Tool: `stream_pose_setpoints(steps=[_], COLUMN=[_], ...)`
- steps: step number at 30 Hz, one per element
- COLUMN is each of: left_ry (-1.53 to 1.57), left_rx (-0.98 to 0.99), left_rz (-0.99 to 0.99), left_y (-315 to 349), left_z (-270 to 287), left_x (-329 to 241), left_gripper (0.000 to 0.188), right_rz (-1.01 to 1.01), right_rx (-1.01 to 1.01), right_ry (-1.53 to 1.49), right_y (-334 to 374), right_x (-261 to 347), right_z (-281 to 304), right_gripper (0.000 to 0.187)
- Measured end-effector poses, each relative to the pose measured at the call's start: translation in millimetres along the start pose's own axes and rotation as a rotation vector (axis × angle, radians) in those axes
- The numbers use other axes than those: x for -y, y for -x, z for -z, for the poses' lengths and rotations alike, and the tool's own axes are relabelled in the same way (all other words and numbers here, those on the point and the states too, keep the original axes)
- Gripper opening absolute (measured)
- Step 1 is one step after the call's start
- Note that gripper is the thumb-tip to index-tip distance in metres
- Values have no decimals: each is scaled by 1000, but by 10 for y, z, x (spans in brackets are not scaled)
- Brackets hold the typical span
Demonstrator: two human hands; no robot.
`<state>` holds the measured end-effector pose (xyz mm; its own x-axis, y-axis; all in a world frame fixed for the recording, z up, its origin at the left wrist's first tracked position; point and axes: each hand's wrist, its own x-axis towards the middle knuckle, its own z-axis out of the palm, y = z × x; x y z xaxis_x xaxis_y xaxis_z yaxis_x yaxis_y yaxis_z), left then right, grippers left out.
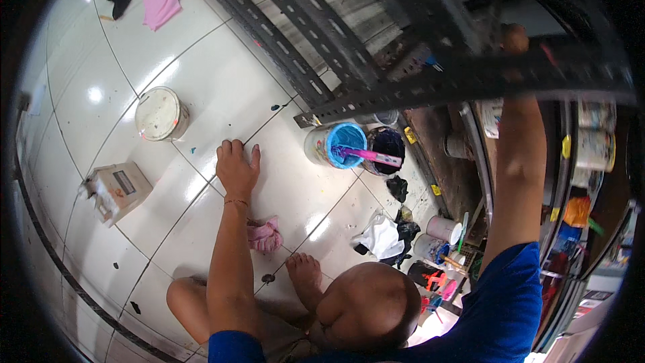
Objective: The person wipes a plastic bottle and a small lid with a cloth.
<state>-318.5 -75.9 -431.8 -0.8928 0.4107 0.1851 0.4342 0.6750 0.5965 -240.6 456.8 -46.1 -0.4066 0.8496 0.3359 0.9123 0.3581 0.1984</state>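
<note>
A black slotted-steel rack [329, 20] stands over the glossy white tiled floor [161, 208], and the right arm stretches up to it, the right hand [515, 38] partly hidden at its bar, so its grip cannot be told. Palm down over the floor, fingers slightly parted and thumb out, the left hand [237, 165] is empty, between a round off-white lidded tub [157, 114] and a blue-lined paint pail [316, 146] near the rack's lower corner. A pink cloth [162, 1] bears pale lettering; a boxy off-white container's [121, 191] dark-framed label is too small to read.
</note>
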Motion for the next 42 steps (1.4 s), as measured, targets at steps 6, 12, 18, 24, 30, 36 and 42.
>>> stream_pose_setpoints(steps=[6, 12, 18, 24, 30, 36, 42], left_ry=[381, 547, 607, 657, 546, 417, 495], left_rx=[145, 238, 262, 419, 558, 565, 357], left_rz=[60, 202, 287, -19, -257, -174, -61], left_y=[193, 684, 1012, 805, 570, 577, 504], left_z=[416, 1173, 1757, 2070, 2298, 1885, 1265], left_x=[130, -24, -283, -980, -1125, -415, 338], left_gripper=[31, 31, 26, 26, 63, 81, 67], right_rz=[-55, 13, 277, 455, 732, 1089, 1153], right_rx=[-9, -69, -109, -78, 230, 438, 613], right_ry=[-68, -130, -641, -1010, -1232, -1244, -1233], right_y=[465, 1259, 2345, 3122, 3701, 4038, 4196], right_x=[137, -67, -449, -472, 109, 1099, 1929], right_z=[497, 1221, 1859, 1907, 1531, 665, 12], right_gripper=[29, 47, 38, 27, 27, 29, 27])
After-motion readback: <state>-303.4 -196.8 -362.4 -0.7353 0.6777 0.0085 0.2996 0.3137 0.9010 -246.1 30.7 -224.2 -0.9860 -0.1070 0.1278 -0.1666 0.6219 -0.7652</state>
